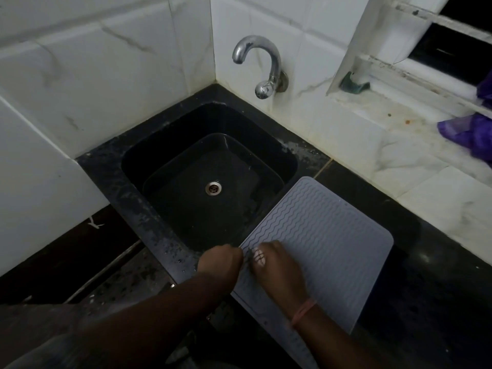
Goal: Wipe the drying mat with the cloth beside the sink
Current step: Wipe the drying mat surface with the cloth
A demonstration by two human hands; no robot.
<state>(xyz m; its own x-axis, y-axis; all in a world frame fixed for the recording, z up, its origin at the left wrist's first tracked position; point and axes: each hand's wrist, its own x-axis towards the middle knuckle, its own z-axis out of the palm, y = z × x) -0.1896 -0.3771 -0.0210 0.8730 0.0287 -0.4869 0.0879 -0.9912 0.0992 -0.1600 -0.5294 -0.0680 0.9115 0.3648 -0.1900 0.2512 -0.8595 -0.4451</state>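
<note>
Black counter — grey drying mat lies flat

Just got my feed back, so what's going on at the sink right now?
A person is bent over a grey ribbed drying mat lying on the dark counter to the right of the black sink. Both hands meet at the mat's near-left edge: the left hand sits curled at the edge, the right hand rests on the mat. A small whitish bit shows between them; I cannot tell whether it is the cloth.
</note>
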